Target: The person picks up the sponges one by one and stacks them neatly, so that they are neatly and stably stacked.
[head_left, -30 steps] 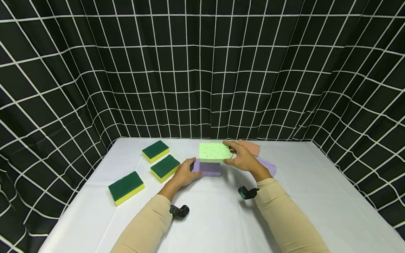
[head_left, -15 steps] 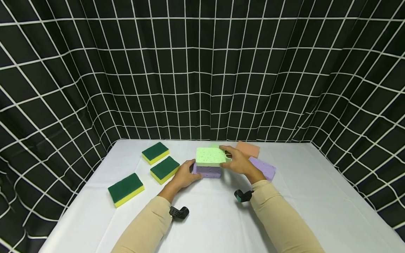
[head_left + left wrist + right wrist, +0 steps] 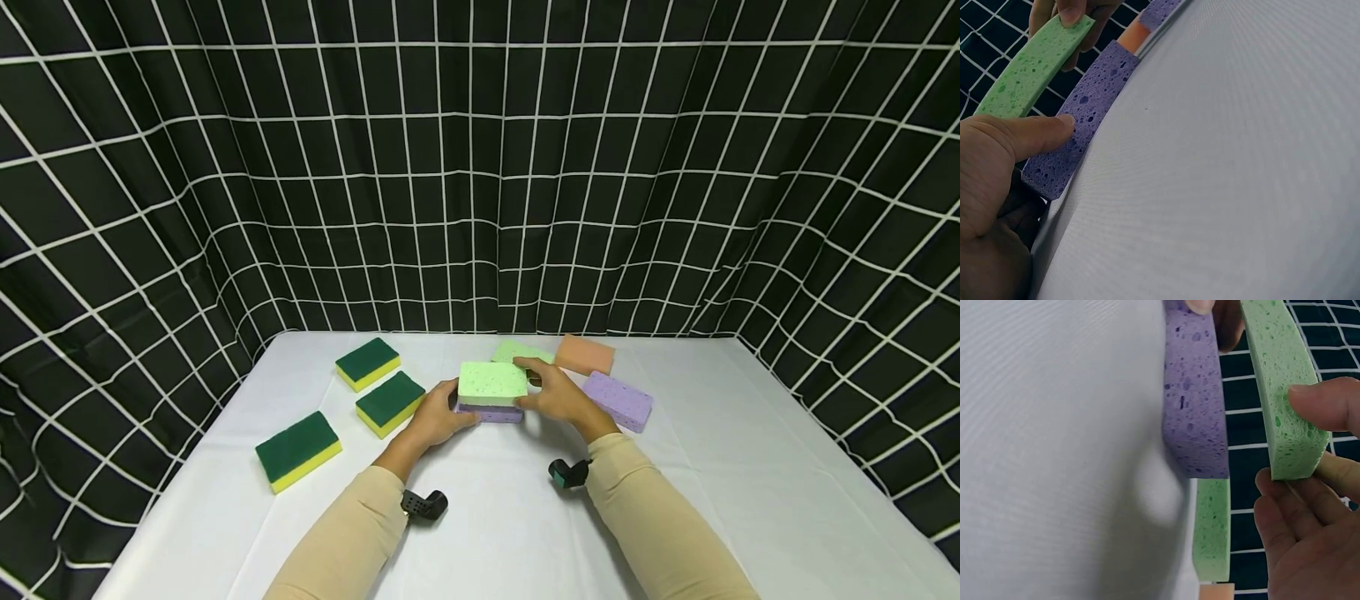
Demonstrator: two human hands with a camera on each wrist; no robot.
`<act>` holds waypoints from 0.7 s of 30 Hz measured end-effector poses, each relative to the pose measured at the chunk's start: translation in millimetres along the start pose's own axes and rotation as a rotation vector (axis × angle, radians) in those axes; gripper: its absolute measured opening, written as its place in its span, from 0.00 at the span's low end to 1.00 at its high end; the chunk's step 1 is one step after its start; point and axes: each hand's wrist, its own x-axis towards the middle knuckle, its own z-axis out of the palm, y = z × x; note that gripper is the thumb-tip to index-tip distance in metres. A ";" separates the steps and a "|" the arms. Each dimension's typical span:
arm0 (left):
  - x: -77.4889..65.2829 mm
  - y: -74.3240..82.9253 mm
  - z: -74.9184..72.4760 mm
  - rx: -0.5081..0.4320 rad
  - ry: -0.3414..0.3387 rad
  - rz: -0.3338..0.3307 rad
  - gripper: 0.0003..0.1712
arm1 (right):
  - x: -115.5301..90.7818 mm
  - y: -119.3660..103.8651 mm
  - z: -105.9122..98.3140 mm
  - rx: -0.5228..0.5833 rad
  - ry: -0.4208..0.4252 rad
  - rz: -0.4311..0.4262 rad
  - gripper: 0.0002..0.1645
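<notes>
My right hand [image 3: 553,393] pinches a light green sponge [image 3: 492,381] at its right end, thumb on the near side. It is held level above a purple sponge [image 3: 491,416] that lies on the white table. In the right wrist view a gap shows between the green sponge [image 3: 1285,394] and the purple one [image 3: 1194,394]. My left hand [image 3: 435,414] grips the left end of the purple sponge, with its thumb [image 3: 1054,132] along the near side. From the head view, most of the purple sponge's top is hidden under the green one.
Behind the hands lie another green sponge [image 3: 517,349] and an orange sponge [image 3: 585,354]; a second purple sponge [image 3: 619,401] is at right. Three yellow sponges with dark green scouring tops [image 3: 367,358], [image 3: 390,398], [image 3: 297,446] lie left. Black gridded curtain [image 3: 480,167] surrounds the table.
My right hand has brought the green sponge down and slightly left over the purple sponge, uncovering the green and purple sponges behind it. My left hand has stayed on the lower sponge.
</notes>
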 end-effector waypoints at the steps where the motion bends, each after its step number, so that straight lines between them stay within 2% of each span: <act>1: 0.0 0.2 -0.1 0.003 0.000 -0.001 0.44 | -0.3 0.2 0.5 -0.004 0.000 0.010 0.42; 7: 0.4 0.0 0.1 0.003 -0.001 0.000 0.45 | -1.9 3.3 5.8 0.027 -0.006 0.043 0.42; 15: 2.6 -1.5 1.7 -0.013 -0.013 -0.009 0.53 | -2.6 5.7 9.9 0.030 -0.005 0.053 0.41; 21: 3.0 -1.9 1.9 -0.014 -0.011 -0.017 0.52 | -2.7 4.2 11.2 0.013 -0.018 0.054 0.42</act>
